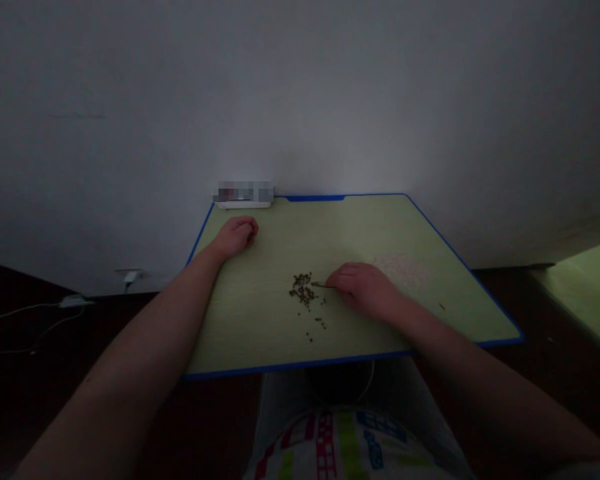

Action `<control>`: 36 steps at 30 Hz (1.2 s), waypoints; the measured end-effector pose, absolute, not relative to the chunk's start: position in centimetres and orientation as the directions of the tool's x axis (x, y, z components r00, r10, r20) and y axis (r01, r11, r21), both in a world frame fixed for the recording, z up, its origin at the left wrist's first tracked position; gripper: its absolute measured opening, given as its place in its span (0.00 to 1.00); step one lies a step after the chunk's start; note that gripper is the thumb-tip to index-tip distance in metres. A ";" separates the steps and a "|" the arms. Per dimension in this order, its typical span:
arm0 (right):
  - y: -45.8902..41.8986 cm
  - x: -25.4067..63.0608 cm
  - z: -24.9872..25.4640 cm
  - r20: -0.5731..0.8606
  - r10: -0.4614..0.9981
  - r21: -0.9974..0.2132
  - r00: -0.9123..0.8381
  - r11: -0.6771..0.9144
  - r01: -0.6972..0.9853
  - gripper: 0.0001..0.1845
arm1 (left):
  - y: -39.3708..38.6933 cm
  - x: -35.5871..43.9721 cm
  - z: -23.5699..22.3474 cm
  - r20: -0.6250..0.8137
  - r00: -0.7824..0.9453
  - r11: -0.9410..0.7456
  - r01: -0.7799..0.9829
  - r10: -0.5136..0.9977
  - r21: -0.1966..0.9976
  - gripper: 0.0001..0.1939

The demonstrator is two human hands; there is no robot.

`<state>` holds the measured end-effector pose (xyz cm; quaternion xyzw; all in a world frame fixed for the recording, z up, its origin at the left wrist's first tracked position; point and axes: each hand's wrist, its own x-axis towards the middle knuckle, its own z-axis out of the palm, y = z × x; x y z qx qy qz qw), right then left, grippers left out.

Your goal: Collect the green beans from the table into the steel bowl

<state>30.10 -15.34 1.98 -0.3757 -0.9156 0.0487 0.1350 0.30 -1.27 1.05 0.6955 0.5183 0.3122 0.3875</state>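
My right hand [363,287] rests on a pale green table [260,320] with a blue rim. Its fingers are closed on a thin stick-like tool [323,285] whose tip points left at a small heap of dark green grains [304,288]. A few stray grains [320,323] lie below the heap. Just right of this hand lies a faint patch of white grains [403,269]. My left hand [237,235] lies curled into a loose fist near the table's far left corner, with nothing seen in it.
A small white device [244,195] sits at the table's far left edge against the white wall. Cables and a plug [130,275] lie on the dark floor at left. A second green surface [590,287] shows at right. One dark speck [441,307] lies near the right edge.
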 end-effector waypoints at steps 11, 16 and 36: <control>-18.7 32.2 2.1 0.279 0.620 -0.253 -0.734 0.784 0.566 0.15 | -1.3 0.4 1.1 0.026 0.257 -0.147 0.465 0.966 0.873 0.05; -18.0 31.9 2.0 0.269 0.696 -0.281 -0.666 0.718 0.637 0.15 | -1.4 0.4 1.1 0.015 0.237 -0.122 0.444 0.971 0.888 0.05; -19.0 31.8 2.7 0.192 0.736 -0.373 -0.649 0.666 0.646 0.14 | -1.3 0.3 1.0 0.021 0.253 -0.138 0.455 0.967 0.880 0.05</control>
